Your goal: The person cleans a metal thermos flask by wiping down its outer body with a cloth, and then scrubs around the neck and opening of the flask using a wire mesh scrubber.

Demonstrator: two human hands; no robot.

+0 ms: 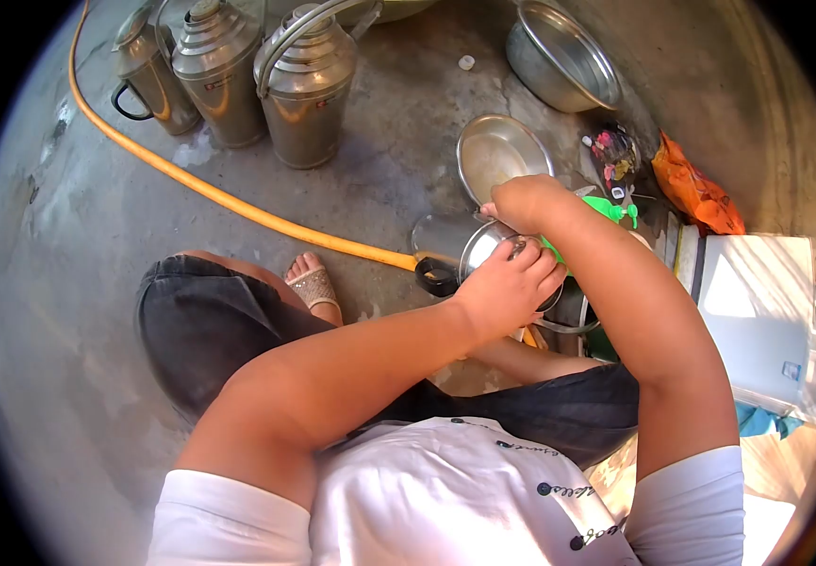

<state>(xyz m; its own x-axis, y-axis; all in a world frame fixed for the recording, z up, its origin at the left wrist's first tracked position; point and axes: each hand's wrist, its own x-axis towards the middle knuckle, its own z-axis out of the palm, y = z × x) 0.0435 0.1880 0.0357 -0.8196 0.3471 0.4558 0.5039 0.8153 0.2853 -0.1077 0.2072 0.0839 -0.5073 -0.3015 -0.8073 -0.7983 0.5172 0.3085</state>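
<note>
A shiny round metal vessel point(479, 247) is in front of me, beside a black handle point(436, 275). My left hand point(511, 286) is closed round its near side, with the fingers bent over the metal. Just beyond, my right hand point(523, 202) is closed at the vessel's far side, close to a shallow metal bowl point(500, 156); what its fingers hold is hidden. Partly behind my right forearm is a bright green spray nozzle point(613, 209).
Three metal flasks point(309, 104) stand at the upper left. A yellow hose point(210, 189) crosses the floor. At the upper right are a deep metal basin point(559, 66) and an orange bag point(695, 189); a white container point(757, 311) lies right. My sandalled foot point(315, 286) is near the hose.
</note>
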